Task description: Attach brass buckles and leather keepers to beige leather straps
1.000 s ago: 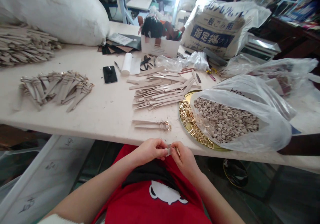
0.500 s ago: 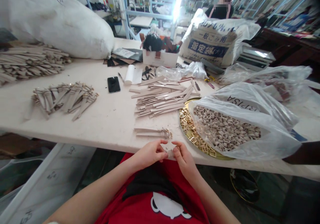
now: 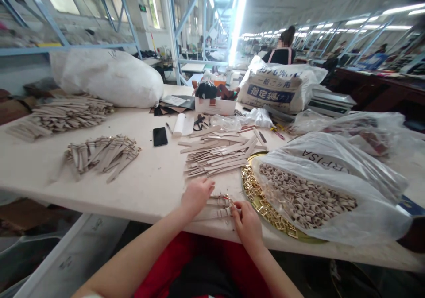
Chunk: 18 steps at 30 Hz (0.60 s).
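My right hand (image 3: 247,225) pinches the gold buckle end of a beige strap (image 3: 217,214) that lies at the table's front edge. Just behind it are other buckled straps (image 3: 217,200), partly covered by my left hand. My left hand (image 3: 197,196) reaches over them, fingers stretched toward the pile of plain beige strips (image 3: 215,156), with nothing visible in it. To the right, a round golden tray (image 3: 307,237) bears gold buckles (image 3: 265,207) and a clear plastic bag (image 3: 375,214) full of small beige loops (image 3: 308,196).
Finished-looking buckled straps (image 3: 102,154) are heaped at left, before a stack of strips (image 3: 73,114). A phone (image 3: 160,137), a paper roll (image 3: 179,124), a white box (image 3: 215,106), and large sacks (image 3: 109,76) stand behind. A person (image 3: 280,54) is in the background.
My left hand has moved up and left, away from the right hand, toward the strip pile. My right hand has come onto the buckled straps on the table. The view has tilted up.
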{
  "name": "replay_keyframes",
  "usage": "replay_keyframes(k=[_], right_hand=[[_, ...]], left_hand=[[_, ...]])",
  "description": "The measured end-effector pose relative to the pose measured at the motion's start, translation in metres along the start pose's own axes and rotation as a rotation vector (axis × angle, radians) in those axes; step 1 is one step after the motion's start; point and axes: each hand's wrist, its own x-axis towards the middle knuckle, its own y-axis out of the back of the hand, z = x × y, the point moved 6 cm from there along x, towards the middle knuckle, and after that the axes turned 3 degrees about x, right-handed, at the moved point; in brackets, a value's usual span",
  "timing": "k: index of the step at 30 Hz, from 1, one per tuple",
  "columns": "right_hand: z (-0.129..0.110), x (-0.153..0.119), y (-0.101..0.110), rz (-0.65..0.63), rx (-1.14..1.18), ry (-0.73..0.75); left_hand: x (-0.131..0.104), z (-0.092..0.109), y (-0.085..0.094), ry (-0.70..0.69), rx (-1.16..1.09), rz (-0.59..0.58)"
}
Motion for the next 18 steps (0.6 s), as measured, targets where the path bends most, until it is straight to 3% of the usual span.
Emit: replay_keyframes(k=[4, 8, 13, 18], right_hand=[[0.000, -0.001, 0.003, 0.020, 0.047, -0.013], [0.004, -0.003, 0.005, 0.059, 0.165, -0.051], [0.017, -0.002, 0.011, 0.137, 0.468, -0.242], [0.029, 0.011, 0.022, 0.088, 1.109, -0.547]], left_hand=[[0.049, -0.032, -0.002, 0.138, 0.114, -0.001], [0.061, -0.038, -0.003, 0.147, 0.124, 0.017], [0.029, -0.022, 0.013, 0.047, 0.084, 0.069], [-0.026, 0.006, 0.024, -0.238, -0.109, 0.119]])
